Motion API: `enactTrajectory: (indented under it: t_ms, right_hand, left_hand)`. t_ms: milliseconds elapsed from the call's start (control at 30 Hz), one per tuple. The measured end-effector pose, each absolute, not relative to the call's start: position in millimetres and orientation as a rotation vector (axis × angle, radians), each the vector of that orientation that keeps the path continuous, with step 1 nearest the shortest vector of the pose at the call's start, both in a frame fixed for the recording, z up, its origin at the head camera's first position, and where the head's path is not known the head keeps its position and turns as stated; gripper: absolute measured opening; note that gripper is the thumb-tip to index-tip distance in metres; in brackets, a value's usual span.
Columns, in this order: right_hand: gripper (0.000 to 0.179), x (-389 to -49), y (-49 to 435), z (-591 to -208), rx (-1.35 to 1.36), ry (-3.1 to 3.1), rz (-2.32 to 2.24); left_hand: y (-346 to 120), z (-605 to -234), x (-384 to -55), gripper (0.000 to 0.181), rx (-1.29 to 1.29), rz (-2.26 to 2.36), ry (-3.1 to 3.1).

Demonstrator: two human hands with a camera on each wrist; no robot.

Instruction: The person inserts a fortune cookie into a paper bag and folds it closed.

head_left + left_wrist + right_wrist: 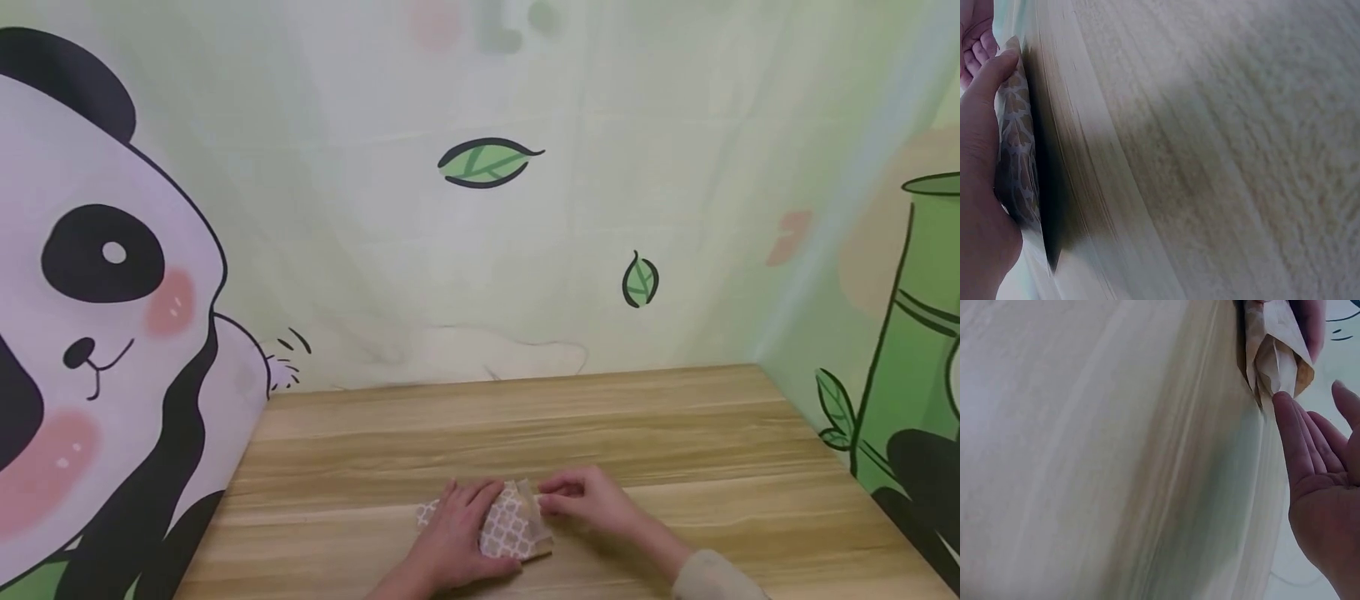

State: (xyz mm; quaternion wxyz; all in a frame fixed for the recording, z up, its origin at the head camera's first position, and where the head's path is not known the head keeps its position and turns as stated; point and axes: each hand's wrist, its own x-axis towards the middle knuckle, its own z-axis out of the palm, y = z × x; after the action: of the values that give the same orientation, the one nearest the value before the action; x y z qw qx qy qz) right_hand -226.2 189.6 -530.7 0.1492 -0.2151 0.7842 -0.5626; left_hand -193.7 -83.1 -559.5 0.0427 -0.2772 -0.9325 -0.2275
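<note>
A small brown paper bag (510, 525) with a white lattice pattern lies on the wooden table. My left hand (461, 533) holds it from the left, fingers over its top and thumb along the near side. In the left wrist view that thumb presses along the patterned side of the bag (1017, 150). My right hand (592, 504) is at the bag's right end. The right wrist view shows the bag's mouth gaping, with lighter crumpled paper (1277, 365) inside. There the right hand (1325, 469) has straight fingers, the fingertips right at the mouth and the thumb apart.
The wooden table (525, 433) runs back to a pale green wall cloth (375, 208) printed with leaves. A printed panda (112, 350) covers the left side, and printed green bamboo (915, 350) stands on the right side.
</note>
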Motion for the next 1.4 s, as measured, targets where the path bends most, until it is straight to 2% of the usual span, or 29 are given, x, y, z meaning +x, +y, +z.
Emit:
enactTrajectory:
  t_ms: [367, 900, 1233, 1400]
  right_hand:
    - [0.045, -221.5, 184.4, -537.6, -0.523, 1.961, -1.804]
    - [0.039, -218.5, 175.8, -541.3, -0.517, 1.881, -1.833]
    - [0.043, -216.0, 180.7, -529.1, -0.495, 1.908, -1.808]
    - [0.04, -216.9, 186.0, -529.7, -0.512, 1.973, -1.777]
  left_hand:
    - [-80.4, -556.2, -193.8, 0.1, -0.83, -0.758, -2.855]
    - [-81.2, -558.8, -192.3, 0.097, -0.854, -0.752, -2.835]
    - [-82.9, -559.1, -192.9, 0.103, -0.846, -0.743, -2.85]
    - [-81.8, -558.5, -192.8, 0.101, -0.836, -0.758, -2.837]
